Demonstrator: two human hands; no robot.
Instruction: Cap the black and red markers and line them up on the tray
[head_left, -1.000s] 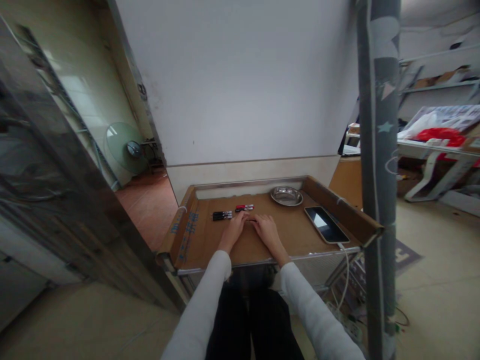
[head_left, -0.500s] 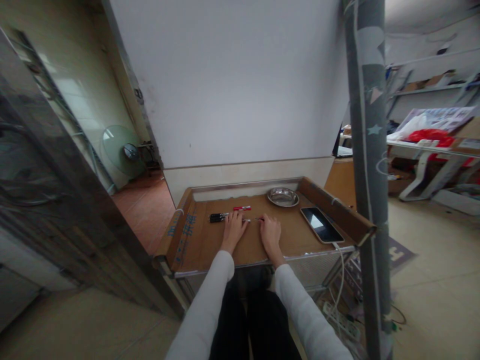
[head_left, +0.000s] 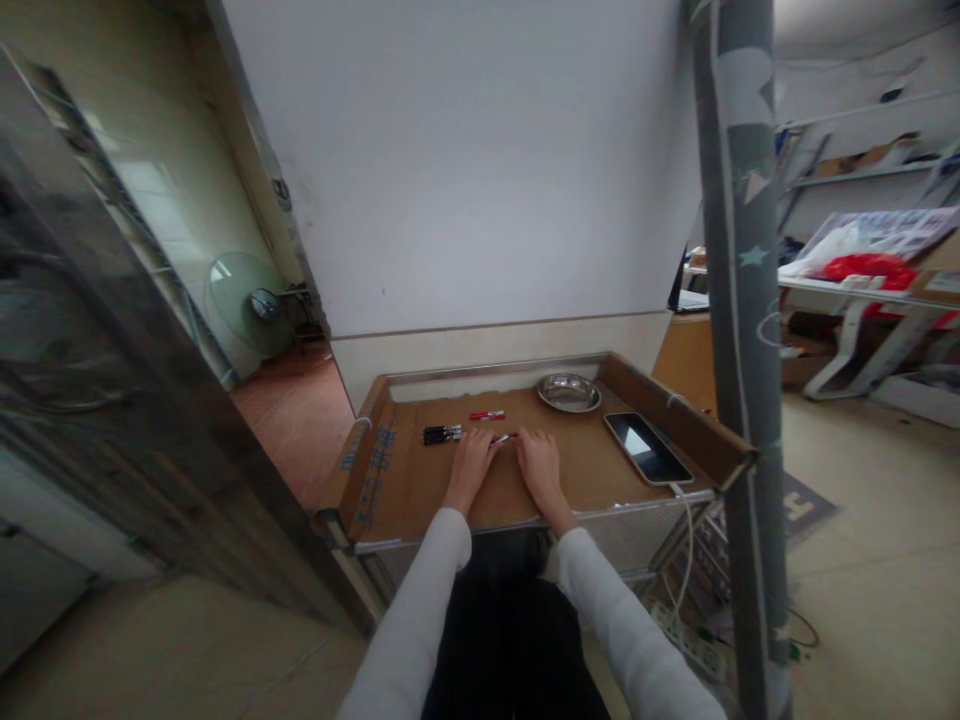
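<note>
On the cardboard tabletop (head_left: 420, 490), my left hand (head_left: 472, 465) has its fingers closed on a small pen (head_left: 504, 438) with a silvery part. My right hand (head_left: 540, 465) pinches the other end of the same pen, close to my left fingertips. Left of my left hand lie several black pens (head_left: 441, 434) side by side. A red pen (head_left: 487, 415) lies just beyond my hands. The shiny metal dish (head_left: 569, 392) sits at the back right, and a phone (head_left: 647, 448) with a white cable lies to the right.
Cardboard-covered raised edges (head_left: 679, 425) border the tabletop at its sides. A patterned grey post (head_left: 754, 400) stands just right of it. A white cable (head_left: 686, 560) hangs down to a power strip (head_left: 686, 640). The wall (head_left: 480, 180) rises behind.
My hands have come together on the pen, which now slants between them. My left hand has moved slightly right, uncovering more of the black pens.
</note>
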